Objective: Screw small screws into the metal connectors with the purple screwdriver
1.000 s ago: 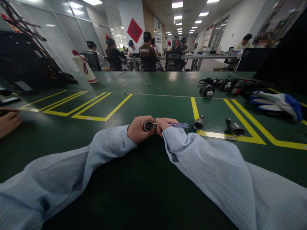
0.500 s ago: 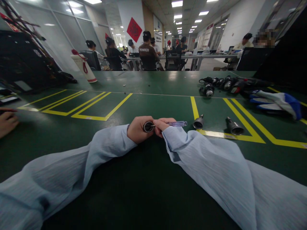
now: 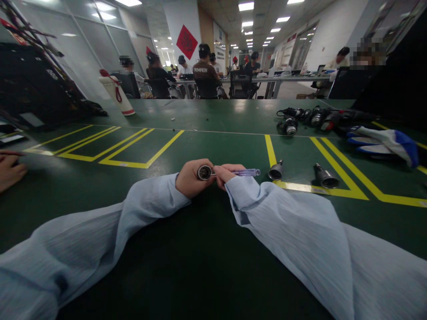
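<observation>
My left hand (image 3: 191,180) is closed around a round dark metal socket-like part (image 3: 204,172), its open end tilted toward me. In my right hand (image 3: 226,175) is a screwdriver with a clear purple handle (image 3: 248,172), pinched near the shaft. The thin shaft points left and meets the part's right rim; whether the tip is touching it I cannot tell. To the right of my right hand, a metal cone-shaped part (image 3: 275,170) rests on a yellow line. A second cone-shaped part (image 3: 327,178) lies further right, its wide end facing me.
Yellow tape lines (image 3: 123,164) mark the green table (image 3: 213,115). Dark cylindrical metal pieces with cables (image 3: 290,126) lie at back right, beside blue-and-white gloves (image 3: 383,141). A white bottle (image 3: 117,94) stands at back left. Another person's hand (image 3: 11,171) is at the left edge.
The socket-like part has tipped slightly and shifted a little left, showing more of its inside. The screwdriver's tip has drawn from across the opening to the right rim.
</observation>
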{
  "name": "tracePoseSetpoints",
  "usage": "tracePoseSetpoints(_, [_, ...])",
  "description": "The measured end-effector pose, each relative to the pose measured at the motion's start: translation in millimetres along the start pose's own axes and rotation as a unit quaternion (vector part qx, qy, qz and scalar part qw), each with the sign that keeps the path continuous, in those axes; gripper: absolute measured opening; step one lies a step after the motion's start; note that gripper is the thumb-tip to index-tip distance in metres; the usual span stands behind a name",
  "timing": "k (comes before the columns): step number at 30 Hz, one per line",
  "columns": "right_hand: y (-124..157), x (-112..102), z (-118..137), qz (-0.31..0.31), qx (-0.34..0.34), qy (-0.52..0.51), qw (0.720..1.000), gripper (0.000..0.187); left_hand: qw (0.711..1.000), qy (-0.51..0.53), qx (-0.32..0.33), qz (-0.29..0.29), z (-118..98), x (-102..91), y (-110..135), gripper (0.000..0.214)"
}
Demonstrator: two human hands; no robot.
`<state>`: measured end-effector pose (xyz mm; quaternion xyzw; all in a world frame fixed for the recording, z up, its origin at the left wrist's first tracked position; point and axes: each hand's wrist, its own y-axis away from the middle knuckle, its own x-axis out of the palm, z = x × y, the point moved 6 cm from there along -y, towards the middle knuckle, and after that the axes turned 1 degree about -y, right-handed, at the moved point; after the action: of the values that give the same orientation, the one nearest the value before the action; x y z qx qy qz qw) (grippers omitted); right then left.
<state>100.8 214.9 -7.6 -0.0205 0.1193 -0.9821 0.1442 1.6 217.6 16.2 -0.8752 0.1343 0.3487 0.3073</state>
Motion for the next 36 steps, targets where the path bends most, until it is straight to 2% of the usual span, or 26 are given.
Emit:
tracePoseSetpoints(10, [-0.1, 2.8, -1.2, 0.01, 0.026, -0.069, 0.997, 0.042, 1.0, 0.025, 0.0, -0.013, -3.3, -3.0, 0.2, 0.018])
tracePoseSetpoints(17, [-1.7, 0.6, -1.5, 0.0, -0.003, -0.027, 1.0, 0.043, 0.999, -0.025, 0.005, -0.022, -3.1, -2.6, 1.1, 0.019])
tracePoseSetpoints(21, [-1.2, 1.6, -3.4, 0.006, 0.008, -0.046, 0.999, 0.041, 0.999, -0.034, 0.026, -0.019, -5.6, -1.9, 1.7, 0.012])
tracePoseSetpoints(31, [-1.1, 3.6, -3.7, 0.015, 0.037, -0.138, 0.99, 0.036, 0.998, 0.05, 0.023, -0.009, -6.1, -2.8, 0.4, 0.01])
tracePoseSetpoints(36, [-0.2, 3.0, -2.2, 0.006, 0.021, -0.087, 0.996, 0.04, 0.999, 0.035, 0.014, -0.019, -3.7, -2.3, 0.3, 0.011])
